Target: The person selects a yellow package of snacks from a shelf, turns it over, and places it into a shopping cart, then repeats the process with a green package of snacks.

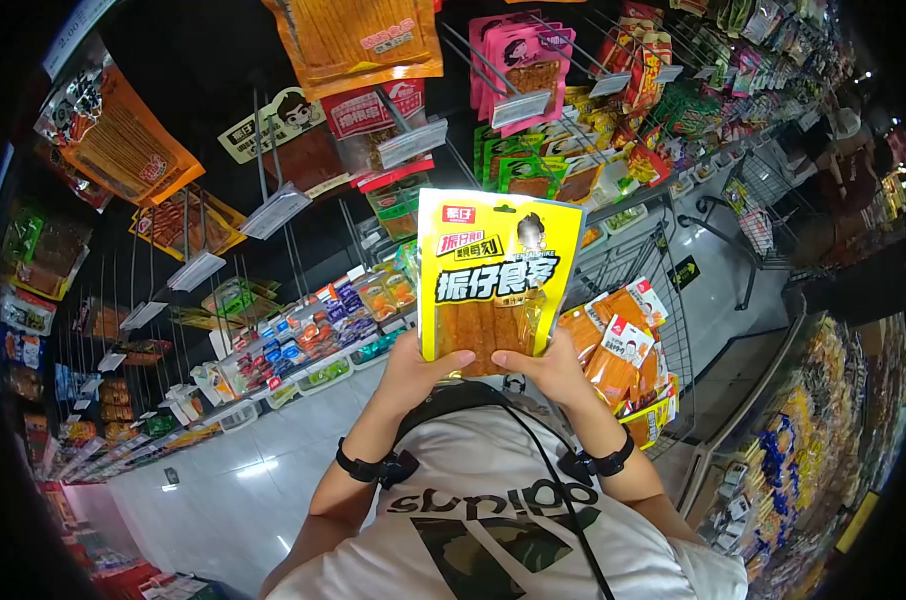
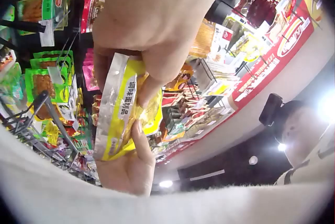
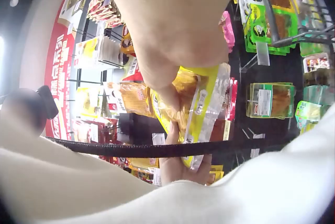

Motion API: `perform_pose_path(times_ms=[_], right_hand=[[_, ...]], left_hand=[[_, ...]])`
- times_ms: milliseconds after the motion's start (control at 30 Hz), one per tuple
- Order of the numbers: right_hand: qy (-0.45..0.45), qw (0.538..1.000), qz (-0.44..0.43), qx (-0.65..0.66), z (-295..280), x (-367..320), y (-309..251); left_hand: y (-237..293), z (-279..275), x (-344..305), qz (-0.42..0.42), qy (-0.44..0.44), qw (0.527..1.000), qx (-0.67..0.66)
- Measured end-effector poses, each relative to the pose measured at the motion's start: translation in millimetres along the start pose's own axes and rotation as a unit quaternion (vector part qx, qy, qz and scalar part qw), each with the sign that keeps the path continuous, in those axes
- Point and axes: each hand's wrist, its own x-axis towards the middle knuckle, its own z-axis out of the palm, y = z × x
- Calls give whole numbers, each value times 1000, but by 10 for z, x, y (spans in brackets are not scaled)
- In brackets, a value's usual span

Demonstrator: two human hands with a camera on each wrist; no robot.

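A yellow bag of snack strips [image 1: 498, 270] stands upright in front of the chest, its printed face toward the head camera. My left hand [image 1: 418, 368] grips its lower left corner, the thumb lying across the clear window. At the lower right corner my right hand [image 1: 553, 372] holds it the same way, and the thumb tips come close together. The left wrist view shows the bag's side edge [image 2: 123, 103] between both hands. From the right wrist, the bag [image 3: 201, 103] appears tilted, its fingers wrapped behind it.
Hooks of hanging snack packs [image 1: 358, 40] fill the rack ahead, above shelf bins of small wrapped snacks [image 1: 318, 330]. On the right, a shopping cart [image 1: 683, 330] carries several orange packs [image 1: 618, 350]. A bulk display [image 1: 793, 450] stands at the far right, near another cart [image 1: 758, 200].
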Motion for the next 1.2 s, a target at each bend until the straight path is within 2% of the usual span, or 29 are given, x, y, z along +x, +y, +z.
perform_pose_path(times_ms=[133,333,433,533,633,733,833,1033,1200], right_hand=[[-2,999,39,29,-19,12,23],[-15,996,71,49,-32,16,1],[8,1000,-3,-5,34,29,-29],[13,1000,6,-26,26,29,-68],[17,999,-21,-32,-14,31,20],[-29,998,25,-44,-147,-18,36],[-59,997,40,38,-156,-49,100],[-96,990,101,-24,-171,-114,232],[-103,991,67,-51,-172,-137,164]], left_hand=[[-30,-35,2,27,13,1000,8],[-94,-106,32,21,5,1000,9],[39,-64,40,13,11,1000,-12],[80,-63,58,23,3,1000,-11],[23,-107,74,4,1,1000,8],[13,-154,63,5,8,1000,12],[13,-226,63,20,34,999,-2],[94,-211,49,24,24,999,-19],[123,-190,70,10,4,1000,-12]])
